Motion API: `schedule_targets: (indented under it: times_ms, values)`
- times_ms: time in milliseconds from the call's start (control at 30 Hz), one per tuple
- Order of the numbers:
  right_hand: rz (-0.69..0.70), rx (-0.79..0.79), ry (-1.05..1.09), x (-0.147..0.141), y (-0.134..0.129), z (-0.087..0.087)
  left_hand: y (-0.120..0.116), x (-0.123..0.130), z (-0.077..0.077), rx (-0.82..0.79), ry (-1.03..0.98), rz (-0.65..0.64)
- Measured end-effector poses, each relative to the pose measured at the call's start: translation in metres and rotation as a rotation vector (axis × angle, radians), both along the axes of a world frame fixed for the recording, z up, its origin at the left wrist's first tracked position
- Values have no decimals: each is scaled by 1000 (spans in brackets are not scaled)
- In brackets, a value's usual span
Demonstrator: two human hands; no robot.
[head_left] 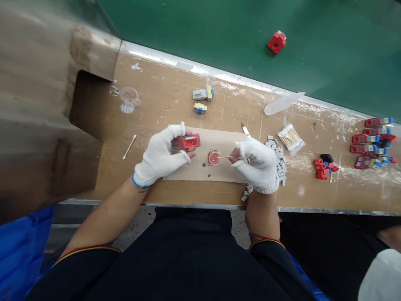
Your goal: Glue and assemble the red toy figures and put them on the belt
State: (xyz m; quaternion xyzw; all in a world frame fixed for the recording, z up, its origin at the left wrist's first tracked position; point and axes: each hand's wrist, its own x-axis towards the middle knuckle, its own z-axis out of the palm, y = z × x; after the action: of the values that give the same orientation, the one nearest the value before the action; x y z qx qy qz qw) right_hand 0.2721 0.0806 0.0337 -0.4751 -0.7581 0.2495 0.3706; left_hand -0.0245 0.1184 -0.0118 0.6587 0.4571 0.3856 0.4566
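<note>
My left hand (pixel 164 152), in a white glove with bare fingertips, is closed round a red and grey plastic part (pixel 189 143) whose hollow side faces up. Between the gloved fingers of my right hand (pixel 257 163) is a cotton swab (pixel 224 157). Its tip reaches into a small clear dish (pixel 215 158) of reddish liquid. The dish stands on a cardboard sheet (pixel 184 173) with dark wet spots around it. Many small grey pieces (pixel 281 161) lie heaped beside and partly behind my right hand.
Beyond my hands lie grey-yellow parts (pixel 200 108), a brush (pixel 245 128), a clear plastic tube (pixel 283 103) and a bag of swabs (pixel 290 139). Red parts (pixel 363 148) stand at the right. A metal housing (pixel 46 104) borders the left; a green belt (pixel 203 29) carries one red part (pixel 277 42).
</note>
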Motion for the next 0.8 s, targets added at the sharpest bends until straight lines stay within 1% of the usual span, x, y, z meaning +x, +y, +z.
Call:
schedule_targets:
  times_ms: [67,133,167,233,333,467,567,733,800]
  values:
    - [-102,-10,210,1,-5,1,-5,2,2,72,1,-11]
    - [-178,60,432,-5,-8,0,-10,5,3,144,-28,-48]
    - [-206,98,510,-11,-10,-1,-13,6,3,166,-37,-74]
    - [-235,150,582,-23,-12,-2,-16,9,6,181,-31,-136]
    - [-189,140,561,-37,-13,-1,-18,13,11,154,-10,-209]
    - [-118,73,550,-45,-13,3,-18,16,15,141,-78,-250]
    - [-114,27,532,-46,-11,6,-18,17,16,103,-92,-251]
    - [-52,56,528,-46,-11,7,-21,16,13,107,-103,-228]
    - [-33,39,520,-46,-11,8,-21,15,13,90,-102,-226]
